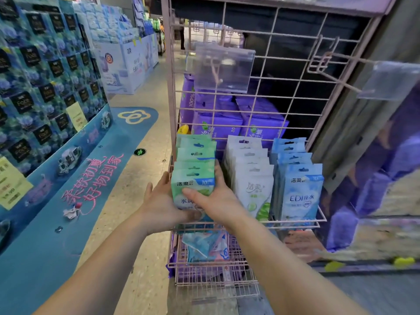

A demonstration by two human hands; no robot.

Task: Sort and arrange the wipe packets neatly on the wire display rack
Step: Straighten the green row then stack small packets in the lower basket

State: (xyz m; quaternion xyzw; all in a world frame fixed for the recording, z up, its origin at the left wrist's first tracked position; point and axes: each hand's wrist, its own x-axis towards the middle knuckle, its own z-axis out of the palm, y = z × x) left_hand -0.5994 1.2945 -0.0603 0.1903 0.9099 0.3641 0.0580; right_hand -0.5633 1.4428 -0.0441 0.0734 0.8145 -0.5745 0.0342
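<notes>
Shop aisle, speckled beige floor (pixel 145 185). Blue floor decal (pixel 68 212) with pink lettering running along left side. Tall stacked display of blue boxes (pixel 45 71) at far left, yellow price tags (pixel 12 185) on it. Pale-blue carton stack (pixel 127 62) further down aisle. Purple blurred panel (pixel 381 178) at right. Lighting dim, cool.

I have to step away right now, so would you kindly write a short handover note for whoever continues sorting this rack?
Left hand and right hand both grip the front green packet of the left row.
On the pink wire rack, three rows stand upright: green packets left, white packets middle, blue packets right.
Done: the rows look sorted by colour.
Left: square up the green row, then sort the loose packets lying jumbled in the lower basket.
</notes>
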